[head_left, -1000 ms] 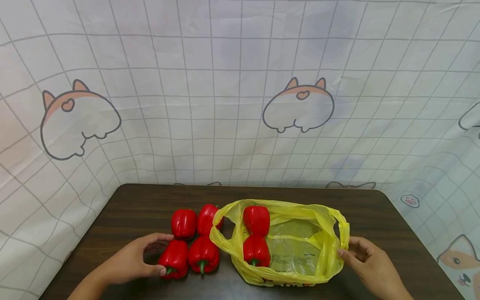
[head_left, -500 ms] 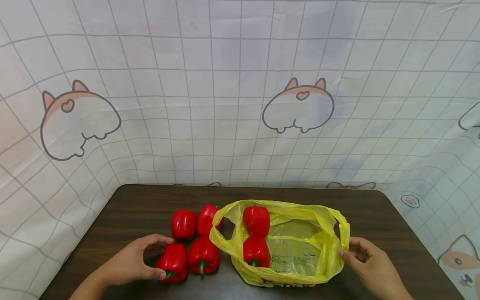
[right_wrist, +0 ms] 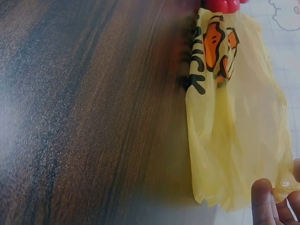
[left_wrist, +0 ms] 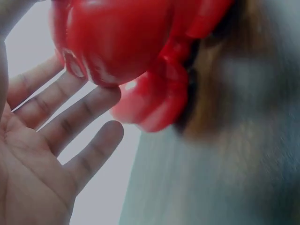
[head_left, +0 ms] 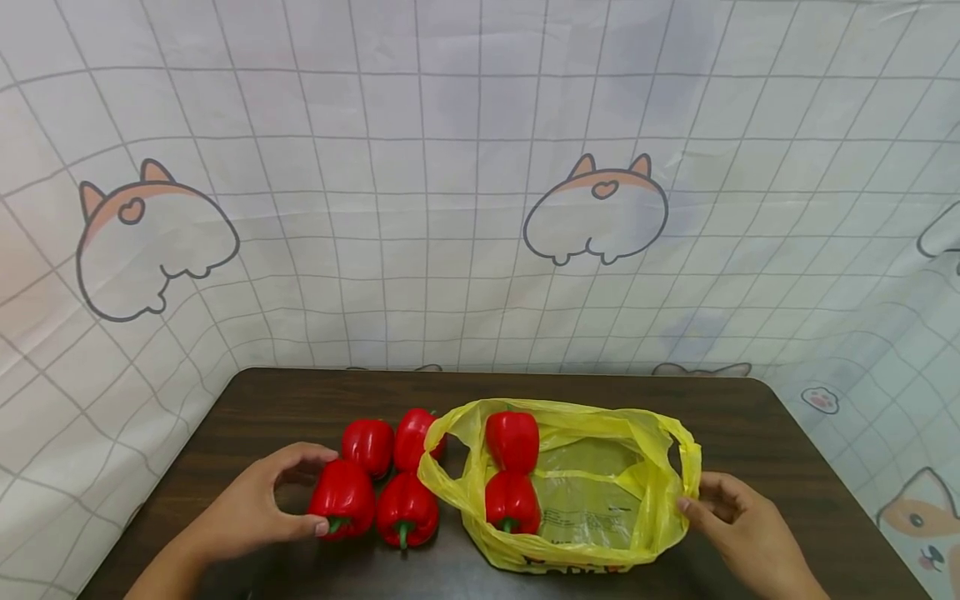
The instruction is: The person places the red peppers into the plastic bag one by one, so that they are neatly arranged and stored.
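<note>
fingers [right_wrist: 262, 199] pinching yellow bag [right_wrist: 246, 126], wooden table [right_wrist: 89, 117]

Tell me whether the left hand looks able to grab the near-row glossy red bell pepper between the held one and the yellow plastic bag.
Probably not: the left hand holds one glossy red bell pepper, which is between it and the other pepper. It would likely have to let go first.

Left wrist view: your held red pepper [left_wrist: 117, 37] cropped at top, bench [left_wrist: 206, 183] blurred. Right wrist view: your right hand [right_wrist: 268, 206] cut off. Head view: small print [head_left: 577, 523] inside your yellow bag [head_left: 662, 521] illegible.
</note>
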